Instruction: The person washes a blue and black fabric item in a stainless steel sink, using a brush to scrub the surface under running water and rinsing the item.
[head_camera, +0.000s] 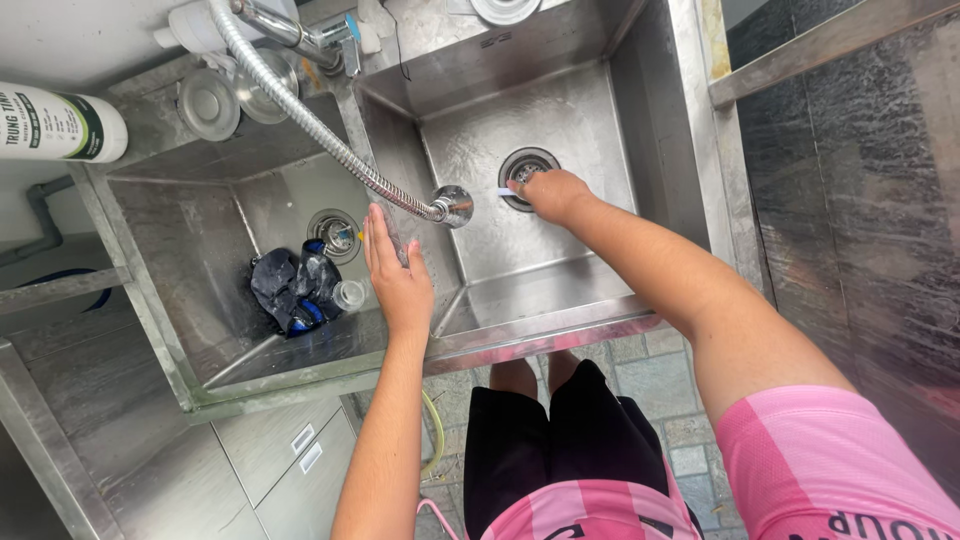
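My right hand (553, 193) reaches down into the right basin (520, 275) of a steel double sink. It is closed on a small white and blue brush (505, 191) whose tip lies at the round drain (527, 163). My left hand (395, 275) rests flat on the divider (445, 265) between the two basins, fingers stretched out and together, holding nothing I can make out. A flexible metal hose ends in a spray head (452, 206) that hangs just past my left fingertips, over the divider.
In the left basin (190, 260) lie a crumpled dark blue and black cloth (290, 288) and a small clear container (350, 294), near its drain (335, 232). A white bottle (60, 125) lies on the left ledge. Round lids (207, 102) sit behind the tap.
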